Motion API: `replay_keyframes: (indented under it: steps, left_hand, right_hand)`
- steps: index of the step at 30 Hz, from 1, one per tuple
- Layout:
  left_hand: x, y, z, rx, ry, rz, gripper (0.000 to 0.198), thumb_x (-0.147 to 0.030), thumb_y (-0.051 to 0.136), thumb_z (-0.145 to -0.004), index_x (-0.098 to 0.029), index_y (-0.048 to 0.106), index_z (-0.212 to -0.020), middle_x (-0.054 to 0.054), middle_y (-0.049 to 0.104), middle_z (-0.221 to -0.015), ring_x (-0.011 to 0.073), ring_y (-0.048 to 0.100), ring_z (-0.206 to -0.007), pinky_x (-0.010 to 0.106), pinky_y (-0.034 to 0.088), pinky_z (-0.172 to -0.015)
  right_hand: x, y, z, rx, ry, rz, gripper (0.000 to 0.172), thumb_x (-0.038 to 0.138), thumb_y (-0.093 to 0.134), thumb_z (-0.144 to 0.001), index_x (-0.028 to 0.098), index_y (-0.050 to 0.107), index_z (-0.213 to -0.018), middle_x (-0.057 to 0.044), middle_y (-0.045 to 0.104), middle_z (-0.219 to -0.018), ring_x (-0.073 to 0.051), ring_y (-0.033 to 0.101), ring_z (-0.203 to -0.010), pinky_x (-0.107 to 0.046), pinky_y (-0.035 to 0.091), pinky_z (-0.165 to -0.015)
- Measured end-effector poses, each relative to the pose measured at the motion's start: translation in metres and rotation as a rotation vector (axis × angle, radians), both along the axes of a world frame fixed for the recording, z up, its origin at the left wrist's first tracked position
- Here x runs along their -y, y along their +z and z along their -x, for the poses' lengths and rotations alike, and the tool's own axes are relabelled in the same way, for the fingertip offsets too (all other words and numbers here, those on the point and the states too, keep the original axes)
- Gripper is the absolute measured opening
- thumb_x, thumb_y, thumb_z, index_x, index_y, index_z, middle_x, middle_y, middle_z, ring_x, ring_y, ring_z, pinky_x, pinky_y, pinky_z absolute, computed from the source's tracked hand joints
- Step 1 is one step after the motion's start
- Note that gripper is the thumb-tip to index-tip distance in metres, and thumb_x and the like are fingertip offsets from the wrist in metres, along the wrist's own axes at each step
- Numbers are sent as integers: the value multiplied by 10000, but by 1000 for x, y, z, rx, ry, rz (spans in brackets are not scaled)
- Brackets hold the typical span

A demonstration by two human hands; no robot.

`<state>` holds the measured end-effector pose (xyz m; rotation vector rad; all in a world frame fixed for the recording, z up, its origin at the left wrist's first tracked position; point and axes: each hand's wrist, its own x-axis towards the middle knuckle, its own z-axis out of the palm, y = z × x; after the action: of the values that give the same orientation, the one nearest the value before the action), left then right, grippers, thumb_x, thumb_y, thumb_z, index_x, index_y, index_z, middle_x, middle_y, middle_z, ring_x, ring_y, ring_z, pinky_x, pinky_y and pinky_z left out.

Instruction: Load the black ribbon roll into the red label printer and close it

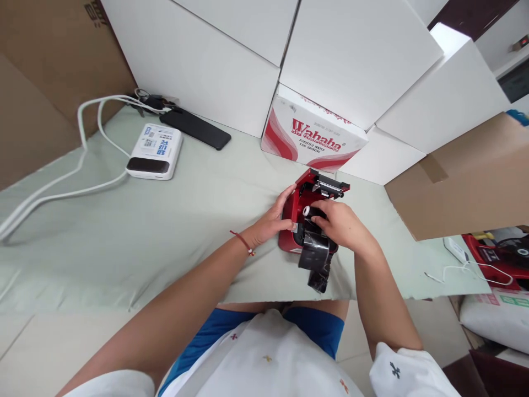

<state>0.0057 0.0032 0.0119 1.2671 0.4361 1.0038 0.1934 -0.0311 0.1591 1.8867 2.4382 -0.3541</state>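
A small red printer [303, 190] with its lid open sits near the front edge of the pale green table [165, 231]. My left hand [275, 220] grips the printer's left side, fingers curled round its body. My right hand [336, 223] is closed on a black ribbon roll [314, 251] with a white core [306, 210], holding it in the printer's open bay. A strip of shiny black ribbon hangs down over the printer's front towards the table edge.
A white label printer [155, 151] with white cables and a black phone [194, 128] lie at the back left. White boxes and a red-and-white "Wahaha" carton [314, 138] line the back. Brown cardboard [463, 182] overhangs at the right, above red devices on the floor.
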Motion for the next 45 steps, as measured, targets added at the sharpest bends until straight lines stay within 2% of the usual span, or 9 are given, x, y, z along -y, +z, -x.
replay_keyframes:
  steps: [10,14,16,20,23,26,31,37,45]
  left_hand:
    - [4,5,-1,-90,48,-104,1016,-259,654,-766,-341,243,-1692,49,241,-1791,364,160,-1684,578,141,-1387]
    - [20,10,0,-176,263,-493,852,-275,615,-833,-296,355,-1645,111,227,-1786,383,173,-1681,623,185,-1362]
    - [33,16,1,-219,426,-751,745,-306,618,-852,-263,445,-1575,150,357,-1725,404,246,-1655,659,207,-1341]
    - [60,27,-2,-290,571,-1131,506,-350,607,-877,-218,613,-1366,138,696,-1387,333,538,-1488,560,325,-1314]
    - [73,31,-12,-332,589,-1274,353,-350,619,-919,-201,682,-1233,96,788,-1225,272,667,-1336,476,352,-1301]
    - [78,30,-19,-390,664,-1366,210,-186,646,-944,-188,713,-1143,48,828,-1088,198,734,-1180,393,415,-1216]
    - [80,29,-17,-358,713,-1409,175,-94,663,-976,-204,717,-1101,3,839,-985,149,761,-1075,332,492,-992]
    - [84,33,-15,-331,704,-1394,196,-91,647,-976,-235,719,-1089,-32,842,-942,131,773,-1033,319,505,-991]
    - [65,33,-7,-332,682,-870,364,-279,499,-1034,-220,609,-1376,105,788,-1281,260,700,-1287,488,437,-1172]
  right_hand:
    - [-31,-21,5,83,126,180,205,131,663,-917,158,794,-1073,-142,813,-1085,-279,737,-949,-346,524,-814]
    - [-24,-14,-1,4,153,194,290,138,650,-935,169,784,-1190,-129,806,-1197,-265,742,-1041,-349,548,-904]
    - [-14,-3,-4,-144,154,176,298,166,610,-973,179,777,-1220,-107,810,-1205,-242,750,-1051,-348,555,-942]
    - [-1,15,-13,-514,-4,-159,274,349,570,-1051,222,798,-1135,-60,829,-1104,-214,760,-987,-363,582,-947]
    - [-9,14,-24,-443,-57,-538,348,418,573,-1051,226,759,-1273,-112,786,-1277,-271,706,-1176,-465,538,-1081]
    - [-19,2,-33,-296,16,-556,471,440,541,-1058,170,679,-1418,-177,717,-1422,-326,625,-1329,-555,478,-1163]
    - [2,2,-32,-222,50,-455,420,418,518,-1086,189,703,-1386,-143,765,-1336,-304,675,-1238,-527,536,-1107]
    - [43,13,-20,-79,96,-266,385,176,477,-1063,193,756,-1328,-114,754,-1354,-273,683,-1191,-443,597,-1004]
    - [55,-3,-15,-37,88,-193,488,25,460,-1008,178,750,-1371,-93,772,-1263,-242,662,-1035,-390,605,-901]
